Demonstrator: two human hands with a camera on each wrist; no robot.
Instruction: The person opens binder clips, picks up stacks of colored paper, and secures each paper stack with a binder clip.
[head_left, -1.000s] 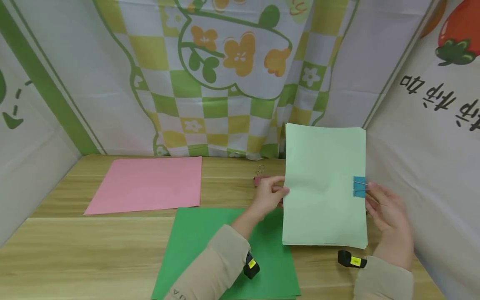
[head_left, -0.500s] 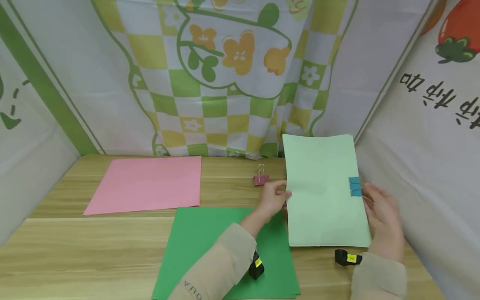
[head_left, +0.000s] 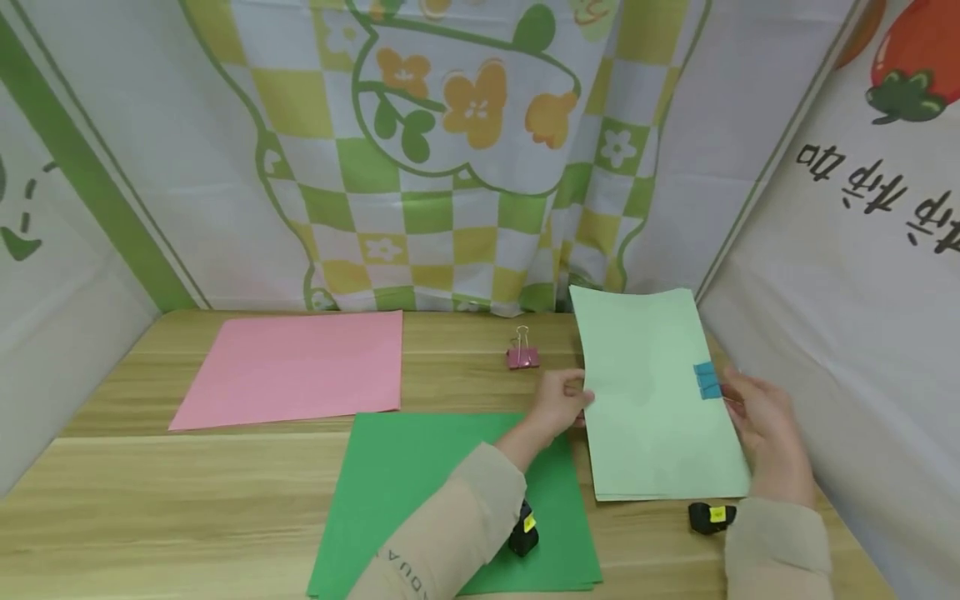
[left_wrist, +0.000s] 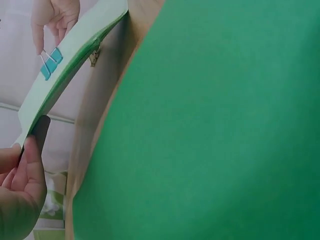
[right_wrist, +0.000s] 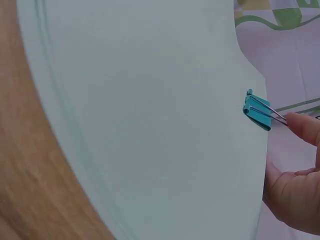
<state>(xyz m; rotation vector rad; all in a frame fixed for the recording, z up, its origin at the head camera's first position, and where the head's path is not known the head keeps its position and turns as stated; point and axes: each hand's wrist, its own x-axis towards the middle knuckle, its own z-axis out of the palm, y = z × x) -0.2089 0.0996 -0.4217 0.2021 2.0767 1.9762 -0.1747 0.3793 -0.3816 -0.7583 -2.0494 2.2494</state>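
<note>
On the left long edge, the left hand (head_left: 557,407) pinches the pale green paper stack (head_left: 652,408), which is between both hands, its long axis pointing forward. On the right edge, the right hand (head_left: 765,421) holds the blue clip (head_left: 707,380) by its handles.

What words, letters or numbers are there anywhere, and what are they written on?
"AQUA": slanting on the left sleeve; the second letter could be O.
"柿如": upside down on the right-hand cloth; another character is cut off at the edge.
Yellow labels on the black wrist devices: too small to read.
Red marks at the top of the patterned curtain: cut off, maybe not writing.
</note>
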